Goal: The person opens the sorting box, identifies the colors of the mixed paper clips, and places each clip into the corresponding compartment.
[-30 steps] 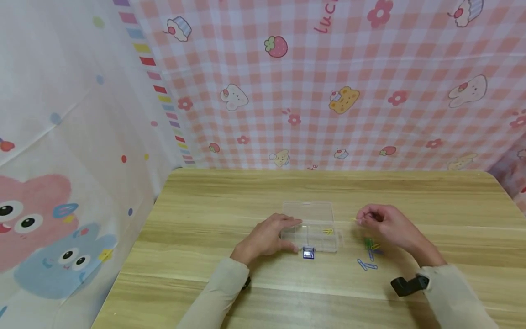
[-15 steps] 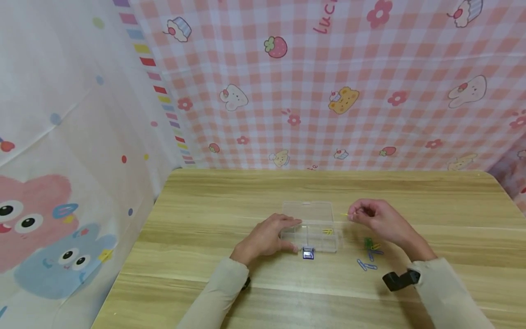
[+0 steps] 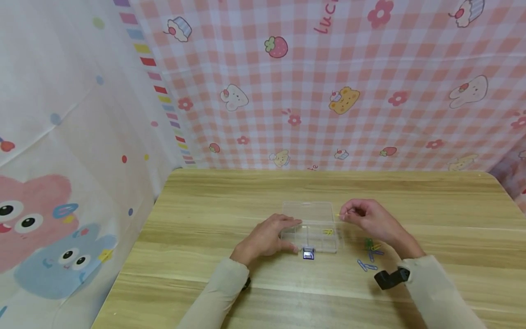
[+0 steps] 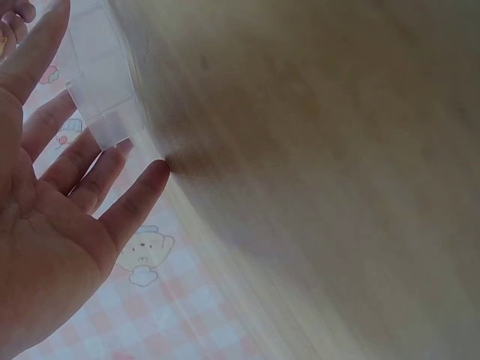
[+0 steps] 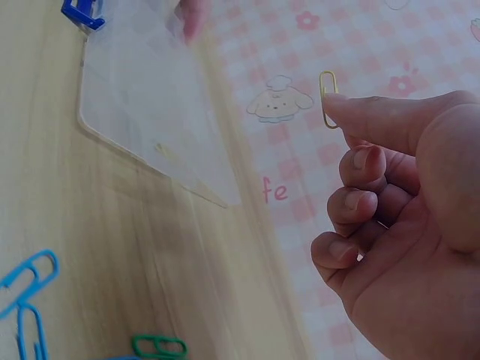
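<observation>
My left hand (image 3: 269, 235) holds the left end of a clear plastic compartment box (image 3: 322, 246), thumb at its near side and fingers at the far side. The lid (image 3: 308, 211) is raised at the back, and a blue latch (image 3: 308, 255) shows in front. Some yellow paper clips (image 3: 327, 232) lie in a right-hand compartment. Just right of the box, my right hand (image 3: 376, 221) pinches one yellow paper clip (image 5: 323, 86) between thumb and index finger, the other fingers curled in. The clip is raised above the table.
Right of the box, several blue paper clips (image 3: 361, 265), a green clip (image 3: 368, 243) and a yellow clip (image 3: 376, 247) lie loose on the wooden table (image 3: 230, 192). A pink checked cloth (image 3: 255, 123) hangs behind the table's far edge.
My right hand has moved left toward the box, rising slightly, with the yellow paper clip still pinched. The left hand and the box have stayed in place.
</observation>
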{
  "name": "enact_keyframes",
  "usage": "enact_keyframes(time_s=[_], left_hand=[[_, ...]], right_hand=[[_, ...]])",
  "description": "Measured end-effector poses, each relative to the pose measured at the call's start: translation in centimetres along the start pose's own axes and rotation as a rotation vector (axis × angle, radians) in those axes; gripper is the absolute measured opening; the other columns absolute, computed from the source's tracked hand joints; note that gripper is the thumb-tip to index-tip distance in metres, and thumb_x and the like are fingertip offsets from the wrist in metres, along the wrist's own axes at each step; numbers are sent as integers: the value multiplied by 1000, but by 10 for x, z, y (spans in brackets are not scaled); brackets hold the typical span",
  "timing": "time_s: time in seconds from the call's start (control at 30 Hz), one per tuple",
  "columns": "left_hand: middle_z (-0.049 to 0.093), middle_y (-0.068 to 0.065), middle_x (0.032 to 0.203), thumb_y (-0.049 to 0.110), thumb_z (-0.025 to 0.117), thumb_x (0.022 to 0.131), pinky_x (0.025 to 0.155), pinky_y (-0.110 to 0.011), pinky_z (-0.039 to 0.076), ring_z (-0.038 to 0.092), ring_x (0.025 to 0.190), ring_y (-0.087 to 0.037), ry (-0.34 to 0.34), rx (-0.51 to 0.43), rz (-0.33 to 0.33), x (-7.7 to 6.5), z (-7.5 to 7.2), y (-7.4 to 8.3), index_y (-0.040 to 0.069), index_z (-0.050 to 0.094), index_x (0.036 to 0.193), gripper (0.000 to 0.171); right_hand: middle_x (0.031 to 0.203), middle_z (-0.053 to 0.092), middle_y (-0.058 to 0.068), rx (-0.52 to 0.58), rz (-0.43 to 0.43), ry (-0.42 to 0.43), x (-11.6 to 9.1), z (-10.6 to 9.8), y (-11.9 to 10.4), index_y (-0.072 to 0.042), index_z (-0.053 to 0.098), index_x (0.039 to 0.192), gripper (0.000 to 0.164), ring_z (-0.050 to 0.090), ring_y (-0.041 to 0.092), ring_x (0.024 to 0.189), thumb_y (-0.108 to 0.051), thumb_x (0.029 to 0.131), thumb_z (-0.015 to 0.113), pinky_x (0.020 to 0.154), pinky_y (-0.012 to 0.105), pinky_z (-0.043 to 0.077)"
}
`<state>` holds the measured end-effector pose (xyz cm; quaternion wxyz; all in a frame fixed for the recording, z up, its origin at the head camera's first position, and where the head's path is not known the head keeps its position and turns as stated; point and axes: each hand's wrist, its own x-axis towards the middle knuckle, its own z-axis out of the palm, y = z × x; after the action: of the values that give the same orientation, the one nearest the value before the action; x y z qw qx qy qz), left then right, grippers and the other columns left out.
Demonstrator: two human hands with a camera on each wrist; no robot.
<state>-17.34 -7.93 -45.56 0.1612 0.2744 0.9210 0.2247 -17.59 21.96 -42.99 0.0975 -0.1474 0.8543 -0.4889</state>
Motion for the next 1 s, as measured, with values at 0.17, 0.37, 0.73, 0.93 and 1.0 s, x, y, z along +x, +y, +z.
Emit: enact_keyframes(time_s=[0.17, 0.37, 0.73, 0.93, 1.0], left_hand=[[47, -2, 150, 42, 76, 85, 113, -44, 37, 40, 140, -20, -1, 3, 0, 0, 0, 0, 29, 48, 147, 69], [47, -1, 150, 43, 76, 85, 112, -45, 38, 40, 140, -20, -4, 3, -1, 0, -1, 0, 30, 49, 147, 69], [48, -2, 149, 42, 76, 85, 112, -44, 38, 41, 139, -21, -1, 3, 1, -1, -2, 1, 29, 49, 147, 69], [48, -3, 149, 42, 76, 85, 112, -45, 38, 40, 140, -21, 1, 13, 9, -1, -2, 1, 28, 49, 147, 69], [48, -3, 150, 42, 76, 85, 112, -45, 38, 40, 140, -21, 0, 14, 6, -1, -2, 1, 28, 49, 147, 69]], right_hand=[[83, 60, 6, 7, -14, -9, 4, 7, 5, -3, 68, 92, 7, 49, 12, 72, -1, 95, 62, 61, 22, 43], [82, 59, 6, 18, 12, -28, 7, 15, 10, -3, 68, 92, 7, 49, 14, 73, -1, 94, 61, 62, 22, 43], [86, 61, 10, 29, 34, -79, 6, 20, 12, -1, 67, 97, 9, 49, 16, 73, -2, 96, 58, 61, 23, 43], [86, 62, 12, 23, 25, -90, 7, 23, 14, 0, 67, 96, 9, 50, 14, 71, -1, 95, 58, 60, 22, 44], [84, 61, 11, 24, 21, -90, 7, 23, 14, 0, 67, 96, 8, 49, 13, 70, -1, 95, 59, 59, 22, 43]])
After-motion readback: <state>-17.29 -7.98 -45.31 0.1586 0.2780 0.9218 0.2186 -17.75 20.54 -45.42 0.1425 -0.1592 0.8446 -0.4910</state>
